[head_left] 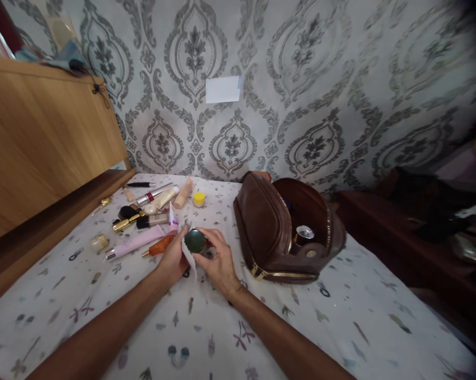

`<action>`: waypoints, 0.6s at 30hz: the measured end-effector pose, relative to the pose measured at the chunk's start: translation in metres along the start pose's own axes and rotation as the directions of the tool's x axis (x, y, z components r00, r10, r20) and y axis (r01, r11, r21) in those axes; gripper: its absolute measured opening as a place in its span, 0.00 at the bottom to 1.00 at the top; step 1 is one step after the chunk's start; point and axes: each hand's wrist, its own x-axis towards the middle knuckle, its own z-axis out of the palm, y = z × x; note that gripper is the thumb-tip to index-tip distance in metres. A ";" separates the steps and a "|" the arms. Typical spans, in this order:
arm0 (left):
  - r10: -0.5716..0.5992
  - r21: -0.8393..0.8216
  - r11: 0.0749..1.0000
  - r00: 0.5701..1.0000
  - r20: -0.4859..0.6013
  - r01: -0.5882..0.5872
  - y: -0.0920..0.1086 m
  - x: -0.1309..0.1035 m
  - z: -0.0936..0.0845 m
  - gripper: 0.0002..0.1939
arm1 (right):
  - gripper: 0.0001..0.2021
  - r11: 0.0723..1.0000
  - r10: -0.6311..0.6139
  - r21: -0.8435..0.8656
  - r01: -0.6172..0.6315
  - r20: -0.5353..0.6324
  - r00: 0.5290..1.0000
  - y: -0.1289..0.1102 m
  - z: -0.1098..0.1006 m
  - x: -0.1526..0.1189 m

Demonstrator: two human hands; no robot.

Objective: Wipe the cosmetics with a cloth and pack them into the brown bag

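Between my hands is a small round jar (195, 240) with a dark green top, tilted toward me. My right hand (221, 266) grips it from the right, with fingers curled round its side. On the left, my left hand (173, 262) holds a thin white tissue (190, 259) against the jar's edge; part of that hand's grip is hidden behind the tissue. Close by the left fingers lie an orange bottle (158, 246), a lilac tube (137, 243) and a small white and purple tube (173, 219).
A brown toiletry bag (261, 221) stands unzipped at the right, with a silver-topped container (304, 233) inside. Several cosmetics, a yellow-lidded pot (198, 199) and a beige tube (183, 193) lie on the patterned sheet (210, 316). A wooden panel (47, 142) borders the left.
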 end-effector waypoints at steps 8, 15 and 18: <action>0.078 0.001 0.997 0.995 -0.053 -0.078 0.003 -0.006 0.006 0.18 | 0.23 0.994 -0.072 -0.085 0.073 0.013 0.997 0.003 0.001 -0.002; 0.174 0.064 0.984 0.981 -0.090 -0.169 0.005 -0.009 0.008 0.22 | 0.28 0.969 -0.180 -0.156 0.191 0.082 0.980 -0.002 0.002 -0.006; 0.132 0.030 0.991 0.989 -0.071 -0.130 0.005 -0.006 0.006 0.20 | 0.24 0.988 -0.134 -0.076 0.134 0.010 0.991 0.000 0.002 -0.008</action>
